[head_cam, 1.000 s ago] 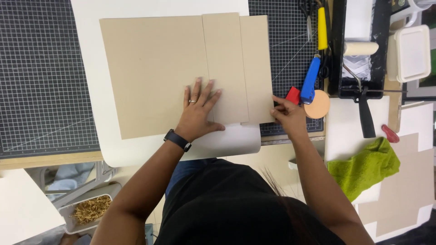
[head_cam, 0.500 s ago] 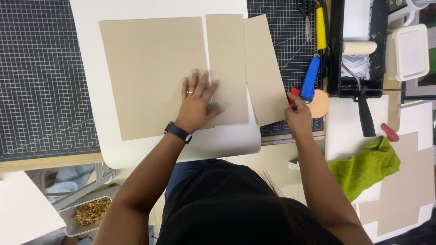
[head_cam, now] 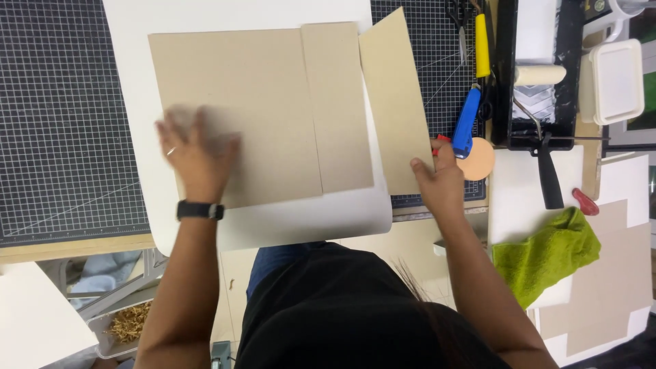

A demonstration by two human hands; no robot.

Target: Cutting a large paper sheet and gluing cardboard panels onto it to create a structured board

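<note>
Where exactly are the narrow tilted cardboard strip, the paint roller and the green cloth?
Narrow cardboard strip [head_cam: 395,102], head view: middle of its face.
Paint roller [head_cam: 540,74], head view: middle of its white sleeve.
Green cloth [head_cam: 543,254], head view: centre of the crumpled fabric.

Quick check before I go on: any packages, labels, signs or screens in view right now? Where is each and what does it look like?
No labels, signs or lit screens show.
White lidded container: upper right beside the black paint tray; rounded rectangle, white with cream rim.
Clear tub: lower left under the bench; holds tan shavings.
Wristwatch: on the left hand's wrist; black band, its face not visible.
</note>
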